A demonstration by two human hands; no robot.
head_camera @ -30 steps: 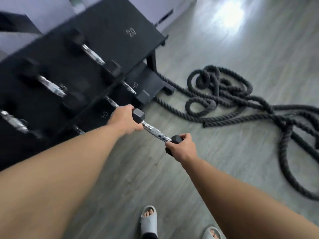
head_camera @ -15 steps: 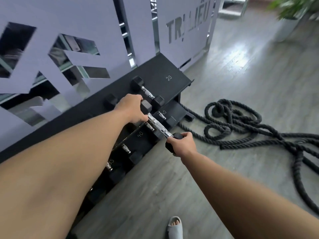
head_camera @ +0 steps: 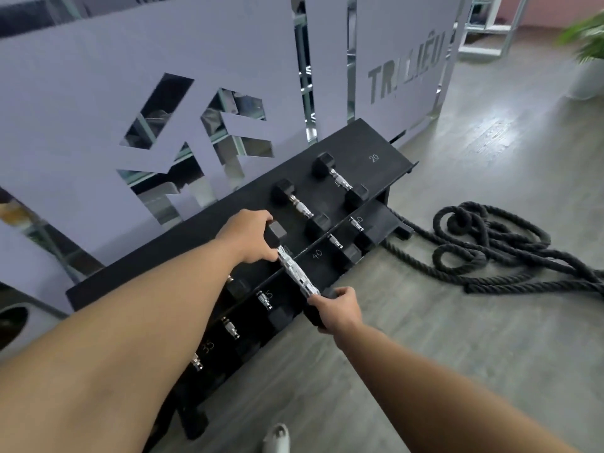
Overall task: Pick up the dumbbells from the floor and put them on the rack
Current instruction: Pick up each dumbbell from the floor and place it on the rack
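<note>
I hold a black hex dumbbell (head_camera: 295, 273) with a chrome handle by both ends. My left hand (head_camera: 250, 235) grips its far head over the top shelf of the black rack (head_camera: 389, 165). My right hand (head_camera: 338, 308) grips its near head, which hangs out past the shelf's front edge. Two more dumbbells lie on the top shelf to the right: one (head_camera: 302, 209) close by, another (head_camera: 340, 181) farther along. Several larger dumbbells (head_camera: 336, 243) fill the lower shelf.
A thick black battle rope (head_camera: 490, 250) lies coiled on the grey floor right of the rack. A pale cut-out panel wall (head_camera: 81, 93) stands behind the rack. A potted plant (head_camera: 585, 44) is at the far right. A white slipper (head_camera: 277, 439) shows at the bottom.
Both hands have lifted the dumbbell from low in front of the rack up to the top shelf. The view has tilted up, and the wall and plant have come into sight.
</note>
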